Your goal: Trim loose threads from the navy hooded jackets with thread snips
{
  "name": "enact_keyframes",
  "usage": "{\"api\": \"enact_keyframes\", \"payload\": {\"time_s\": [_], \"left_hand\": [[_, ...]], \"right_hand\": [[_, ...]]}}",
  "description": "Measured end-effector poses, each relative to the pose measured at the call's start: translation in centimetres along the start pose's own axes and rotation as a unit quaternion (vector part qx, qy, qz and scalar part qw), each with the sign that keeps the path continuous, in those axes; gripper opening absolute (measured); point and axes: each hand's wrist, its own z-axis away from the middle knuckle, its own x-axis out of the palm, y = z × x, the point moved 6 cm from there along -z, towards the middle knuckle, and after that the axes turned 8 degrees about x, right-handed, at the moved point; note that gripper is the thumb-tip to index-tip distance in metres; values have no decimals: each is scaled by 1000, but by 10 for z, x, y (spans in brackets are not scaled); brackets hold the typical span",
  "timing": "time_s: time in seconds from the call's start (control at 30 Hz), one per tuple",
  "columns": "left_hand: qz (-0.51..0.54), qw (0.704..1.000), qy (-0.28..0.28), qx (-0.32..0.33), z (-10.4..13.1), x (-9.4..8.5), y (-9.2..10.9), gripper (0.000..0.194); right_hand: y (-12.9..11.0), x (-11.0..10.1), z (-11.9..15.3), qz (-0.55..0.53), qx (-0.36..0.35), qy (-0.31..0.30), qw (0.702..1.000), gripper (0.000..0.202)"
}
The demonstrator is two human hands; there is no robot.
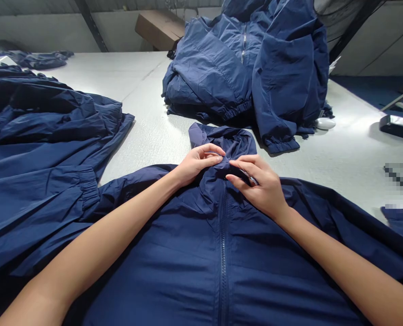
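A navy blue zip-up jacket (194, 253) lies spread out in front of me, its front zipper (223, 253) running down the middle. Its hood (223, 136) points away from me. My left hand (203, 163) pinches the fabric at the neck, near the top of the zipper. Close beside it, my right hand (260, 183) has its fingertips on the same spot. Part of a small shiny metal tool (253, 180) shows inside the right hand; the fingers hide most of it, so its kind is unclear.
Beyond the hood, a pile of navy jackets (215, 72) stands on the white table (147, 90). More navy garments (45, 136) are heaped on the left. A white rounded object (325, 123) and a black object (400, 126) sit at the right. A cardboard box (160, 28) is at the back.
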Motion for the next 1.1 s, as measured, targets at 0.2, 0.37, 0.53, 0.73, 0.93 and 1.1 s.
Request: {"api": "enact_keyframes", "payload": {"time_s": [0.2,0.37,0.53,0.73,0.93,1.1], "left_hand": [[1,999,-28,-16,3,6,-3,31],[-73,994,-81,25,5,16,5,28],[-188,971,-110,93,8,23,11,34],[-213,967,-104,98,6,20,11,30],[-185,975,-101,77,6,19,8,32],[-217,966,-109,93,6,21,10,29]], "right_hand": [[10,8,-2,-44,46,-51,997,19],[16,4,-2,-63,64,-34,995,18],[17,0,-1,-60,72,-14,996,14],[17,-1,-1,-57,83,-14,995,13],[18,-1,-2,-59,88,-20,994,16],[21,-1,-3,-66,103,-24,992,19]]}}
